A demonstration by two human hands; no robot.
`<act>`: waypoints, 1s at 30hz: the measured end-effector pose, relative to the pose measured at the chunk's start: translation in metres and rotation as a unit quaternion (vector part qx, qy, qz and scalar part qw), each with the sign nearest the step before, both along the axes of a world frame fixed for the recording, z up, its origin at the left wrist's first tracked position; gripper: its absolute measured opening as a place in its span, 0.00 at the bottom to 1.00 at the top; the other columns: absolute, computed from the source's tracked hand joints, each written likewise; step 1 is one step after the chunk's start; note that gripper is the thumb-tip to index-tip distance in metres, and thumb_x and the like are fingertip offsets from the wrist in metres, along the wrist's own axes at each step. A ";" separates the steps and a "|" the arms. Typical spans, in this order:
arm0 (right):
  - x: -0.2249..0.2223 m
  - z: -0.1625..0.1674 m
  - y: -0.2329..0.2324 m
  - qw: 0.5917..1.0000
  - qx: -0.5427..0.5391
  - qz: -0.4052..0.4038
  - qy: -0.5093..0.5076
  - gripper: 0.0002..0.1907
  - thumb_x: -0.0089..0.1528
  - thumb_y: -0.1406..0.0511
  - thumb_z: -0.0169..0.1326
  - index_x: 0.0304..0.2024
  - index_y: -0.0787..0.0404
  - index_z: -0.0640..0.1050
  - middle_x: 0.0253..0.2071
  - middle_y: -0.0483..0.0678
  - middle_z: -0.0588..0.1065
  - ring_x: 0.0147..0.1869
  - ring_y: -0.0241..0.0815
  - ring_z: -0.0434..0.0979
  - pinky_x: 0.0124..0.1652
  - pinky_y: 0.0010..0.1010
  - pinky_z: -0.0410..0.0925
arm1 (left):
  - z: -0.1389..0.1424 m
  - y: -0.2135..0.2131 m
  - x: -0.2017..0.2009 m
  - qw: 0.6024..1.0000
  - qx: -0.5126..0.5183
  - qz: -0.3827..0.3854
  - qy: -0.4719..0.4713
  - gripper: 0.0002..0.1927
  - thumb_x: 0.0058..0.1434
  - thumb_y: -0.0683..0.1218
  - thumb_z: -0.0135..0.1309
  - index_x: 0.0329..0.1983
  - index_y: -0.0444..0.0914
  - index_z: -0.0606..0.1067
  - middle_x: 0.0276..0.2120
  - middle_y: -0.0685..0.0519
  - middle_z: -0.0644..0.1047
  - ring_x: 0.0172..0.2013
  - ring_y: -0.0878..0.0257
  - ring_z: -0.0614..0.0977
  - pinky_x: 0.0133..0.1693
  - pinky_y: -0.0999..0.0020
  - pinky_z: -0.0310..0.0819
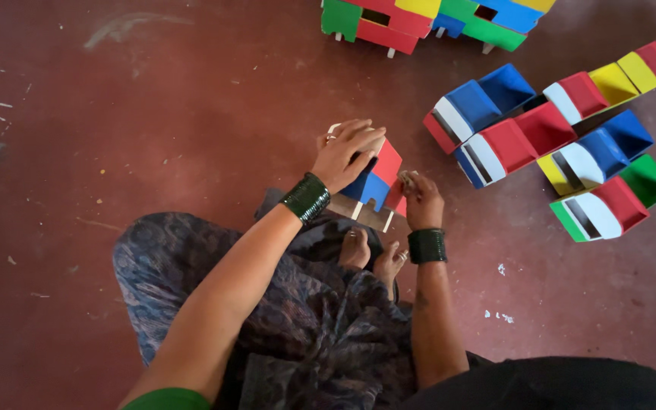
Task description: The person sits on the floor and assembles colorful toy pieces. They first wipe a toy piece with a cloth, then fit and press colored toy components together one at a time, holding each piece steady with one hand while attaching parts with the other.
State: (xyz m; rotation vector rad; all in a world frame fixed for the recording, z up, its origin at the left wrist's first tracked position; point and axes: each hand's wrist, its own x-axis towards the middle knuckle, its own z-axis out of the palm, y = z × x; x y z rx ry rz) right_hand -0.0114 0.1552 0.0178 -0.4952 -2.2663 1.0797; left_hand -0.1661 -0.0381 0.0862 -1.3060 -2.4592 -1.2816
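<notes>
Near bottom: patterned dark fabric over lap, bare feet (372, 254) tucked under. At frame centre, left hand (347, 154) spread flat over top of small toy truck (377, 182), fingers wrapped on it; painted red and blue panels, bare wood base, boxy, partly hidden by hand. Right hand (421, 199) pinched at its right edge; whatever sits between fingertips too small to tell. Farther right: row of glossy multicolour trucks (563, 144) on scuffed maroon floor (115, 114). Top edge: more trucks (434, 19), cut off.

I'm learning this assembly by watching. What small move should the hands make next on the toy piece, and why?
Probably press the right hand inward while the left hand steadies the red and blue toy piece from above. The right fingertips pinch something small at its right edge, which looks not yet seated; what it is cannot be told.
</notes>
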 end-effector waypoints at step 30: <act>-0.005 0.054 -0.027 0.989 -0.033 0.125 -0.065 0.14 0.56 0.70 0.64 0.43 0.66 0.78 0.37 0.50 0.79 0.42 0.41 0.83 0.45 0.31 0.76 | -0.027 0.006 -0.025 0.999 0.024 0.024 -0.016 0.22 0.70 0.56 0.53 0.67 0.57 0.72 0.65 0.55 0.73 0.68 0.57 0.69 0.62 0.48 0.54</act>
